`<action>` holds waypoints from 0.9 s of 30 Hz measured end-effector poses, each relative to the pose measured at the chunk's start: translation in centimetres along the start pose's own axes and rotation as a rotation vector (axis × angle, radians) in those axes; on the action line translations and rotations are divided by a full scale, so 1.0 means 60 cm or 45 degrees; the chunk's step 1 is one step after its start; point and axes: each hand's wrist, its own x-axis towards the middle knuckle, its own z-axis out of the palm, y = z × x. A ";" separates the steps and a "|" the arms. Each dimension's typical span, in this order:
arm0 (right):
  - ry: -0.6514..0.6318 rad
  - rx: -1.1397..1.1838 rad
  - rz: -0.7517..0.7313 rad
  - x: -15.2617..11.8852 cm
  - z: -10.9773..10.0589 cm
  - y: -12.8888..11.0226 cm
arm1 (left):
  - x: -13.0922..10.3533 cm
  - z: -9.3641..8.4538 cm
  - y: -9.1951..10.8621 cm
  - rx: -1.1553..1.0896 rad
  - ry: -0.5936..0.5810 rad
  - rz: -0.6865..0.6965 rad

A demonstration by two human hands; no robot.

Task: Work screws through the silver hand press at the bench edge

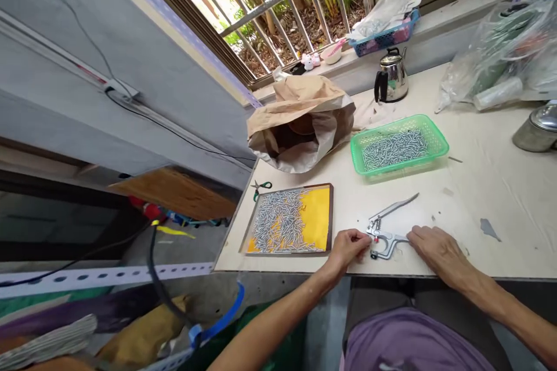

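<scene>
A pair of silver snap-fastener pliers (395, 237) lies near the table's front edge, its two handles spread apart. My right hand (437, 250) grips the end of the lower handle. At the jaw side, my left hand (349, 248) has thumb and fingers pinched together beside the pliers' head; whatever they hold is too small to make out. Left of that hand is a shallow tray (331, 217) with a yellow bottom, partly covered by many small silver metal pieces (278, 220). A green plastic basket (400, 169) behind the pliers holds more such pieces.
Small scissors (262, 185) lie behind the tray. An open brown paper bag (304, 104) stands by the window. Further back are a metal kettle (395, 78), clear plastic bags (491, 64) and a lidded metal pot (537, 130). A grey scrap (490, 229) lies at the right.
</scene>
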 end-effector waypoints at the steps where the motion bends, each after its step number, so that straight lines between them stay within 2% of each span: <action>1: -0.018 0.014 0.006 -0.002 0.003 0.002 | 0.001 0.005 -0.001 0.013 -0.003 -0.036; 5: -0.060 0.046 0.036 -0.019 0.028 0.012 | 0.000 0.014 0.001 0.141 -0.003 -0.155; 9: -0.080 0.049 0.048 -0.028 0.043 0.016 | -0.004 0.016 0.007 0.266 0.033 -0.196; 12: -0.117 0.057 0.057 -0.019 0.034 0.013 | -0.004 0.014 0.010 0.340 0.006 -0.222; 19: -0.231 0.050 0.049 -0.001 0.007 0.008 | 0.001 0.010 0.012 0.350 -0.172 -0.348; 23: -0.263 0.065 0.029 0.009 -0.004 0.030 | -0.006 0.012 0.010 0.363 -0.179 -0.376; 27: -0.333 0.053 -0.017 0.041 -0.013 0.058 | -0.016 0.014 0.005 0.348 -0.163 -0.351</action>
